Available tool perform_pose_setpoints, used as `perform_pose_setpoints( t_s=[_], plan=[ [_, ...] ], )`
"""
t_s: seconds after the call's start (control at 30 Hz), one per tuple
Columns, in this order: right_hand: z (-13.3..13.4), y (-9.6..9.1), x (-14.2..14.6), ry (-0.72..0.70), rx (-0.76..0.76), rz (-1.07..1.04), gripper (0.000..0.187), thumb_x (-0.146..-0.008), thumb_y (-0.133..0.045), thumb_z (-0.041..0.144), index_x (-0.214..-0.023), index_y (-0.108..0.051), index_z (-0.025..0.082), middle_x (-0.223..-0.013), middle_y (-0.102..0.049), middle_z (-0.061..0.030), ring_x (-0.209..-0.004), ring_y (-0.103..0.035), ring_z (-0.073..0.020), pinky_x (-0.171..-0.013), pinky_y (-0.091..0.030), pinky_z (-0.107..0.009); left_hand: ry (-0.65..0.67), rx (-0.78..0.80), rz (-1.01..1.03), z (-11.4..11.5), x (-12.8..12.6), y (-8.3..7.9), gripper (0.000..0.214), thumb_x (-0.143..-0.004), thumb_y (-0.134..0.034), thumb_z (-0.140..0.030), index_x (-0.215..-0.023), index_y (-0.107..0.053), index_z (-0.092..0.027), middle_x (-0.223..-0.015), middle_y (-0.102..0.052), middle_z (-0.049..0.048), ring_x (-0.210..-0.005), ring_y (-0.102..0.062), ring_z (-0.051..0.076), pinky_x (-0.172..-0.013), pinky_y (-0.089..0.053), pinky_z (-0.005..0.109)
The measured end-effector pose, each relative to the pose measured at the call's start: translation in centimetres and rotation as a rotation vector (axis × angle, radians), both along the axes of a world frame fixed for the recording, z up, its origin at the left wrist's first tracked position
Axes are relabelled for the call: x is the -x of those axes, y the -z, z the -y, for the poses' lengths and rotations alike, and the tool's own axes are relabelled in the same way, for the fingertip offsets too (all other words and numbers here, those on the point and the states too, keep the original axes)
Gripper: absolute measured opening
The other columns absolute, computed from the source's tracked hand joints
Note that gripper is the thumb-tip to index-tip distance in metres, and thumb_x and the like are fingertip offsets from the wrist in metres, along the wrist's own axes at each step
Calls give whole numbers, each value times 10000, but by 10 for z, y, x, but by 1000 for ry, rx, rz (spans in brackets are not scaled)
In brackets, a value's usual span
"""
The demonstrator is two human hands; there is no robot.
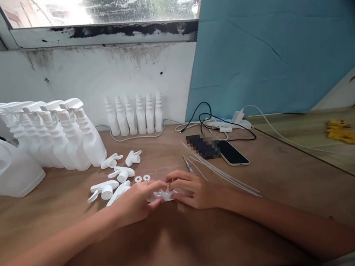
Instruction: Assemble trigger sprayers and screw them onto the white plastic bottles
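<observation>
My left hand (139,200) and my right hand (195,190) meet at the table in front of me, fingers curled in from both sides. Between their fingertips is a small white, partly see-through plastic piece (164,194); fingers cover much of it, so its exact kind is unclear. Two flat white ring washers (147,178) lie just beyond my left hand. To its left are several white trigger spray heads (104,189), loose on the tabletop. A slim pen-like tool (188,164) rests just past my right fingers.
White spray bottles (90,138) with heads fitted stand at left; smaller headless bottles (141,116) line the wall. Thin white tubes (225,172), a phone (233,152), a blurred dark item (203,146) and a power strip (228,124) with cables lie right. Yellow pieces (350,130) lie far right.
</observation>
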State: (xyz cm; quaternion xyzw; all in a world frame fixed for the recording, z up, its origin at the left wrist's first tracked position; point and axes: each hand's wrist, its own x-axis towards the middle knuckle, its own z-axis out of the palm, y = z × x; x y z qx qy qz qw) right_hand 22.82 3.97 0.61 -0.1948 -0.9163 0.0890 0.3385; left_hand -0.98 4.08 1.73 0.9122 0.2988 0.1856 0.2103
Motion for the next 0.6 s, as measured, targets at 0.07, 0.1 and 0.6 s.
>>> perform_pose_setpoints(
  t_s=[0.07,0.1,0.6],
  plan=[
    [0,1,1,-14,14,-11,120,-909,-532,175,-1014,-585,154,-1082,-586,-112,-1011,-577,-146,-890,-503,-273,19,-40,-39,0,0,-1,311,-847,-545,-173,-1142,-529,-271,-979,-656,8,-808,-605,145,-709,-433,235],
    [-1,2,1,-22,19,-19,117,-914,-529,182,-1012,-585,154,-1076,-586,-110,-1002,-581,-141,-885,-504,-265,26,-65,-58,-1,0,-2,310,-848,-542,-173,-1144,-534,-265,-976,-660,16,-813,-609,152,-706,-434,241],
    [-6,3,3,19,-146,36,163,-944,-507,231,-928,-651,157,-1022,-644,-73,-907,-604,-134,-837,-497,-276,68,-111,-106,-3,0,-6,201,-896,-516,-229,-1085,-586,-228,-953,-695,45,-817,-645,174,-719,-449,260]
  ],
)
